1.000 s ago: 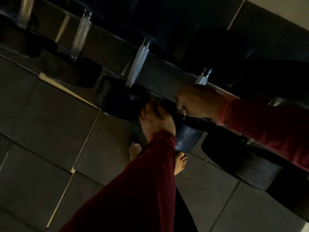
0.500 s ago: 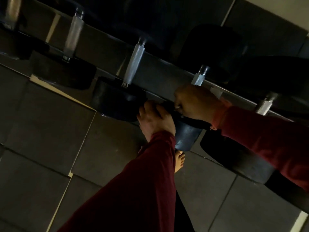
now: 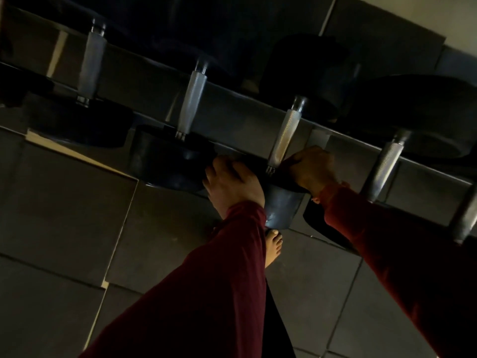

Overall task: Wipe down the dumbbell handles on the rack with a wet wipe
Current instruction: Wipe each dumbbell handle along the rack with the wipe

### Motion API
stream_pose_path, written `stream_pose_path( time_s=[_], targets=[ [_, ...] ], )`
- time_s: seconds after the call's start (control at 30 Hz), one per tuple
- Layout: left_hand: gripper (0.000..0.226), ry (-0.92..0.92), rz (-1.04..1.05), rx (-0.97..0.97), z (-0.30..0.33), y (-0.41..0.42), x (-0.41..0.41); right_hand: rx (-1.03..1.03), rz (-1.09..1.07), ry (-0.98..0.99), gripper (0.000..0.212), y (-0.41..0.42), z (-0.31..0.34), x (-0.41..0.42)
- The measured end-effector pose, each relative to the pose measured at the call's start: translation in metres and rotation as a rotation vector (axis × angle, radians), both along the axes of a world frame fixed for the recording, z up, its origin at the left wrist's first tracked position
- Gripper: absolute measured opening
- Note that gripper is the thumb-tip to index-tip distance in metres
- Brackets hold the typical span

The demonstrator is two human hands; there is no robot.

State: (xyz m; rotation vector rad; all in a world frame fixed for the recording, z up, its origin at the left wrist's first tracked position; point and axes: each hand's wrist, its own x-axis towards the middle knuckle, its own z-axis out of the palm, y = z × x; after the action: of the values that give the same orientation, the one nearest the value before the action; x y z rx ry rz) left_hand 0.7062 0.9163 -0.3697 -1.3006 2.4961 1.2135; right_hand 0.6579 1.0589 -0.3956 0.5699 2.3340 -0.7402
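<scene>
Dumbbell handles run in a row along the rack (image 3: 232, 99), and the one being worked on is the third handle (image 3: 285, 136), a knurled silver bar between two dark heads. There is only the head camera, and it is tilted and dim.

The right hand (image 3: 311, 167) sits at the near end of that handle, just where the bar meets the near head (image 3: 280, 205). Its fingers are curled at the base of the bar, but whether they pinch a wet wipe I cannot tell; no wipe shows in the gloom. The left hand (image 3: 232, 183) rests with loose fingers on the rack's front edge, between the near head and the neighbouring head (image 3: 167, 161), seemingly as a brace, gripping nothing I can make out.

To do this step well, I reckon the hand should wrap the wipe fully round the bar and draw it along the whole length, twisting a little so the knurling gets cleaned on every side, underside too.

The handle's long axis runs from the front of the rack to its back, slanting up and to the right in the picture, far end pointing away from the person. The second handle (image 3: 192, 102) and the fourth handle (image 3: 386, 166) lie parallel either side.
</scene>
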Motion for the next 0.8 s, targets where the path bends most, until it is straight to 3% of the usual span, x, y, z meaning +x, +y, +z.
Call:
stream_pose_path(
  time_s=[0.13, 0.47, 0.67, 0.8],
  targets=[
    [0.042, -0.005, -0.006, -0.008, 0.001, -0.001, -0.001, -0.031, -0.022, -0.018, 0.018, -0.002, 0.003, -0.002],
    [0.044, -0.024, -0.012, -0.012, 0.003, -0.001, -0.003, -0.151, -0.009, 0.306, 0.013, -0.014, 0.03, 0.023],
    [0.044, -0.035, -0.03, -0.026, 0.001, -0.001, -0.002, 0.078, 0.058, 0.654, 0.006, -0.031, 0.022, 0.014],
    [0.044, -0.046, -0.049, -0.017, 0.001, -0.001, -0.001, 0.213, -0.16, 0.815, 0.009, -0.033, 0.015, -0.012]
  ],
)
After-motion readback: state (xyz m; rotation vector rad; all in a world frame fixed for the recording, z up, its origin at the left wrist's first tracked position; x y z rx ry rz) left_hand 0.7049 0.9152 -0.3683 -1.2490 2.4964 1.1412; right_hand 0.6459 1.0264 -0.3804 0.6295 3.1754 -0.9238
